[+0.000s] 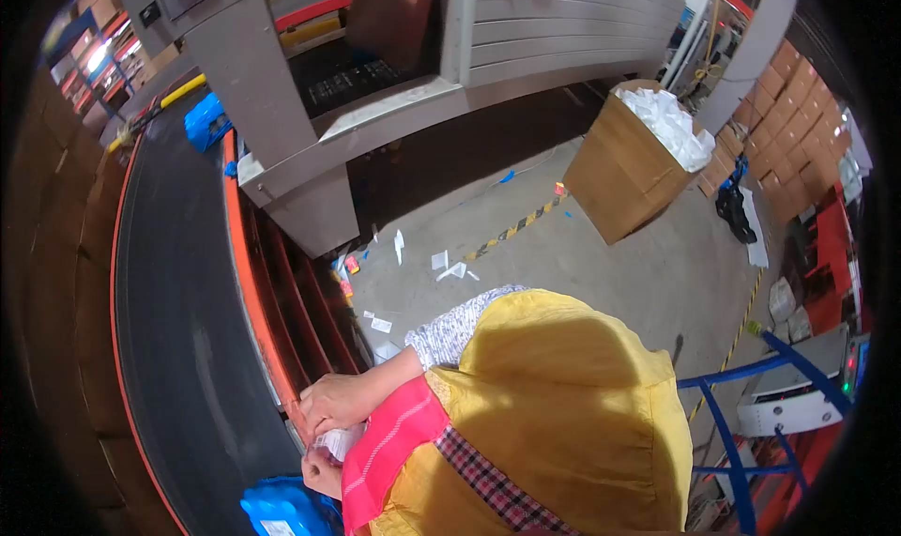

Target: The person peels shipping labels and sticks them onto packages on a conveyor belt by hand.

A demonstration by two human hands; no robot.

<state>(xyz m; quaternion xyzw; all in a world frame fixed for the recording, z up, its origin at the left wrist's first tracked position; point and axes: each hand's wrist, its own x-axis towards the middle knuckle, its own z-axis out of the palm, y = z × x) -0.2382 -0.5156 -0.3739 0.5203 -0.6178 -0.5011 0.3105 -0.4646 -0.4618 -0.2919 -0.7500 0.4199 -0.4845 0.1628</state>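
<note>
Small white item (340, 439) between person's two hands, beside orange rail (246, 264) of conveyor. Left hand (323, 470) curled closed on its lower end. Right hand (338, 402) just above, fingers bent downward; whether gripping, can't tell from here. Blue bag (282, 506) near left hand. Dark belt (183, 283) alongside. Paper scraps (380, 325) on floor (507, 254); farther off, carton (619, 170) heaped with white material (664, 123).
</note>
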